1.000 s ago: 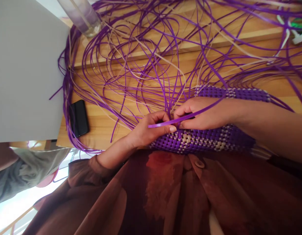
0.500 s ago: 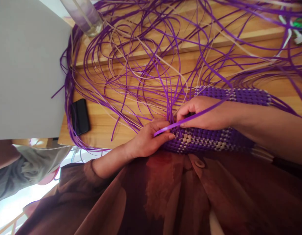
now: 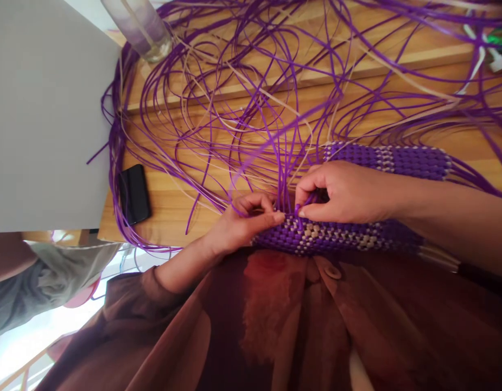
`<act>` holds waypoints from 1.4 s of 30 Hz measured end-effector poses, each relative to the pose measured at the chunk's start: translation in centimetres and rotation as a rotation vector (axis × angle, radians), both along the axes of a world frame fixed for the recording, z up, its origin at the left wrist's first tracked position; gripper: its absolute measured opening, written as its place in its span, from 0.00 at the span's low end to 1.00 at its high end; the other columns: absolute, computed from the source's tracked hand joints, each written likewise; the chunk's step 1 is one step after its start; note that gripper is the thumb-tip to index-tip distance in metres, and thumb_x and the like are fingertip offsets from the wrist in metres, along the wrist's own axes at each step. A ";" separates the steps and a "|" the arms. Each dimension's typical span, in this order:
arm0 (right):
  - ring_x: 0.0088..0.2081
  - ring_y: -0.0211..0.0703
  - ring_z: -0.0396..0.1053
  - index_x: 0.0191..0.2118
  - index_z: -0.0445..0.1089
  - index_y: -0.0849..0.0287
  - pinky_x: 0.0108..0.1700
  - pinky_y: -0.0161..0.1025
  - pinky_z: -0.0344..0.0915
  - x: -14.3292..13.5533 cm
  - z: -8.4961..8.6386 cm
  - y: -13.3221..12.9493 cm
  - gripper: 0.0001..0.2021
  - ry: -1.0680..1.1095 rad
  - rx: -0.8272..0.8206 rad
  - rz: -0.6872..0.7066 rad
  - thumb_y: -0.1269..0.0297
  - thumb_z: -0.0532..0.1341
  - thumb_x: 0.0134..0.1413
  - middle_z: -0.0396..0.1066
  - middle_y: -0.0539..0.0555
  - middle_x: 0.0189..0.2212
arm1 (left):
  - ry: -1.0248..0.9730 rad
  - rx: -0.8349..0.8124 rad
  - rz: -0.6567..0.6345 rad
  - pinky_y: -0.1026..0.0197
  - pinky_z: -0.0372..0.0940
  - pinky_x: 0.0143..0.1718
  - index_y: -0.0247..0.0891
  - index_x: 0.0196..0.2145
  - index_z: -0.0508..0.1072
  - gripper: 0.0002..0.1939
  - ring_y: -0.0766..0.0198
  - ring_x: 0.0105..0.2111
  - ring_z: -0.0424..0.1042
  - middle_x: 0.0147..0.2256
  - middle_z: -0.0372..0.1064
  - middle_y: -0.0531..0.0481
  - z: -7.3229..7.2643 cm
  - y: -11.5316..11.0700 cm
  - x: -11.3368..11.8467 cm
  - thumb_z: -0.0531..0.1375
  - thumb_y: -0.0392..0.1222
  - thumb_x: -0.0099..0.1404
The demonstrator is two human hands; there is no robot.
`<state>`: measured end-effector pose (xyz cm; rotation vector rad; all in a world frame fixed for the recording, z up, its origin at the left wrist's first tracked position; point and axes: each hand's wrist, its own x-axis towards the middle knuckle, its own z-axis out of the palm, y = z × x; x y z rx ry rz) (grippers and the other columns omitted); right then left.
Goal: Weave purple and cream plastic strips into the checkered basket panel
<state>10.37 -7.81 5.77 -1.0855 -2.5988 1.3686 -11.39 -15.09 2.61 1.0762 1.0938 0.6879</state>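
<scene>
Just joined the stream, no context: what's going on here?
The person's right hand pinches a purple strand at the upper edge of a purple-and-beige woven piece. The left hand is at the same edge, just to the left; whether it grips anything is unclear. Loose strands spread across the wooden table, and a black phone lies further left.

Weaving workspace: wooden table point(image 3: 167, 224), loose purple strands point(image 3: 116, 136), patterned woven piece point(image 3: 336, 234).
</scene>
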 end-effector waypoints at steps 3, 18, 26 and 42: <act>0.34 0.43 0.69 0.27 0.75 0.56 0.39 0.39 0.61 0.1 0.0 -0.7 0.06 0.022 0.112 -0.037 0.62 0.62 0.46 0.74 0.50 0.27 | -0.209 -0.233 0.212 0.63 0.61 0.33 0.37 0.36 0.70 0.18 0.68 0.29 0.68 0.30 0.70 0.54 0.2 0.6 0.3 0.72 0.45 0.52; 0.34 0.43 0.67 0.26 0.75 0.57 0.40 0.40 0.59 0.4 -0.1 -1.0 0.08 0.039 0.094 -0.080 0.60 0.61 0.50 0.72 0.52 0.27 | -0.210 -0.318 0.037 0.64 0.62 0.32 0.33 0.32 0.75 0.17 0.70 0.25 0.68 0.26 0.72 0.53 -0.8 1.6 2.1 0.75 0.41 0.48; 0.35 0.43 0.67 0.26 0.73 0.56 0.39 0.40 0.59 0.1 -0.1 -1.1 0.05 0.026 0.130 -0.072 0.63 0.62 0.47 0.72 0.51 0.27 | -0.284 -0.552 0.015 0.60 0.65 0.35 0.33 0.34 0.77 0.15 0.66 0.27 0.72 0.28 0.74 0.51 -0.2 1.8 2.1 0.73 0.36 0.48; 0.59 0.61 0.61 0.34 0.76 0.49 0.60 0.56 0.54 3.0 -0.6 -5.5 0.04 0.129 0.628 -0.150 0.58 0.65 0.56 0.77 0.54 0.39 | -0.236 -0.541 0.021 0.61 0.63 0.34 0.32 0.29 0.78 0.08 0.66 0.25 0.71 0.26 0.75 0.50 -1.3 1.5 2.2 0.69 0.37 0.49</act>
